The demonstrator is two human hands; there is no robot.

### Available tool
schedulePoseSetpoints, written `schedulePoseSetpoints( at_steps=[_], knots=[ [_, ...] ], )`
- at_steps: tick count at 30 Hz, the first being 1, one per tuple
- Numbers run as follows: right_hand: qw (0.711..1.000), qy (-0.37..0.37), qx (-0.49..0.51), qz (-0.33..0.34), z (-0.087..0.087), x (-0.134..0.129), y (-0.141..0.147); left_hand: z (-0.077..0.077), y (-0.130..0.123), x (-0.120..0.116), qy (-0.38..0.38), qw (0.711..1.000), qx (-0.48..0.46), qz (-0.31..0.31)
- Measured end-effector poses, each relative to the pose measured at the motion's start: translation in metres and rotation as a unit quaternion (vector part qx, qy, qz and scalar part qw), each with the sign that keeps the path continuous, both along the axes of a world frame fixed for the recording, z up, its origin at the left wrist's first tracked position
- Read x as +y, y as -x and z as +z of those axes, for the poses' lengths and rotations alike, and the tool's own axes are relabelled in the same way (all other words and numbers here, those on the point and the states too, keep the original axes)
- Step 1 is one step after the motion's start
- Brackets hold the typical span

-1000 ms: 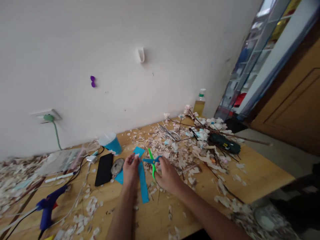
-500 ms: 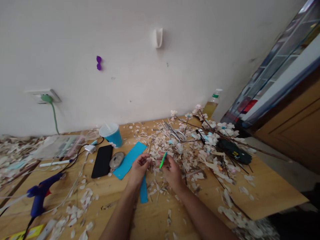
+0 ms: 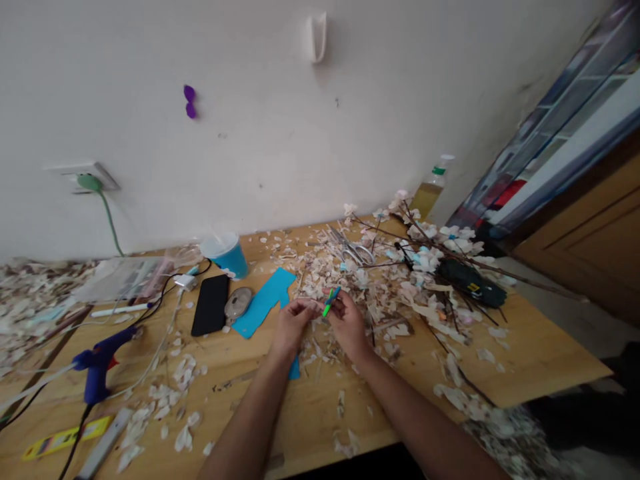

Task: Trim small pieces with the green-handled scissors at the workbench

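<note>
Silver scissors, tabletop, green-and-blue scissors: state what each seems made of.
Silver scissors: probably metal, with a grey sheen. Tabletop: seemingly wood, smooth, faintly grained. Green-and-blue scissors in the right hand: visible parts likely plastic, judging by bright colour; finish unclear.

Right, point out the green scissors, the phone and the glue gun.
Green scissors (image 3: 329, 305): head view, on their green part.
Phone (image 3: 210, 305): head view, middle of its dark face.
Glue gun (image 3: 97, 368): head view, top of its grip.

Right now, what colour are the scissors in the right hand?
Green and blue; the scissors show best in the head view.
</note>
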State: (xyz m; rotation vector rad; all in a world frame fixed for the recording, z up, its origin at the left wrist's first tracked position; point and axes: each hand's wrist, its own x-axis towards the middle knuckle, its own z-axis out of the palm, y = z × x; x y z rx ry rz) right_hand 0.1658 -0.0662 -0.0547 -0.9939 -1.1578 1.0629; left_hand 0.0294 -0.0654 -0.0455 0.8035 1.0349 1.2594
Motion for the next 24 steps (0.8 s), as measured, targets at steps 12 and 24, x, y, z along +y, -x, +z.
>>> schedulePoseSetpoints(
  at_steps=[12,24],
  knots=[
    [0.884,-0.128,-0.449,-0.022,0.005,-0.017,0.001,0.031,0.007,0.0,-0.021,0.971,-0.195,0.139],
    [0.88,-0.106,-0.463,0.004,0.008,-0.014,-0.003,0.016,-0.007,-0.005,-0.032,0.982,-0.139,0.125]
  ],
)
